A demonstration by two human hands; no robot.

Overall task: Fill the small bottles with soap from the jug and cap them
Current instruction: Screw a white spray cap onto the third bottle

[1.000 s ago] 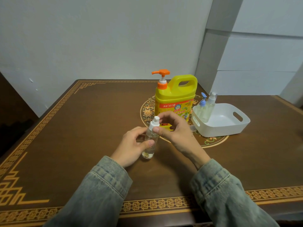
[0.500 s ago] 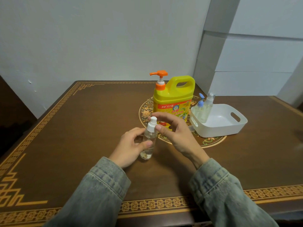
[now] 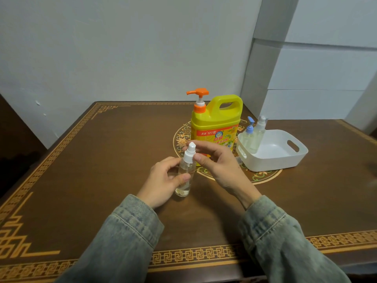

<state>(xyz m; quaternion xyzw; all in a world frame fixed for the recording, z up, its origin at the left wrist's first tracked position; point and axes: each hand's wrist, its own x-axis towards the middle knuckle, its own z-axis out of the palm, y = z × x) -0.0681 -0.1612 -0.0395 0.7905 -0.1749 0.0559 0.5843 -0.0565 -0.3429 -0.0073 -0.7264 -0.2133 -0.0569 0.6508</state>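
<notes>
On the table's near side, left hand (image 3: pixel 163 180) still grips the small bottle (image 3: pixel 184 174); right hand (image 3: pixel 214 162) keeps pinching its white cap (image 3: pixel 190 151), capping apparently nearly done

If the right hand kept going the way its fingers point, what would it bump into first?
The right hand points left at the white cap of the small bottle, which its fingertips already pinch. Past that the table looks free, though depth is hard to judge.

Faded denim sleeves (image 3: pixel 130 231) — buttoned cuffs, pale stitching
</notes>
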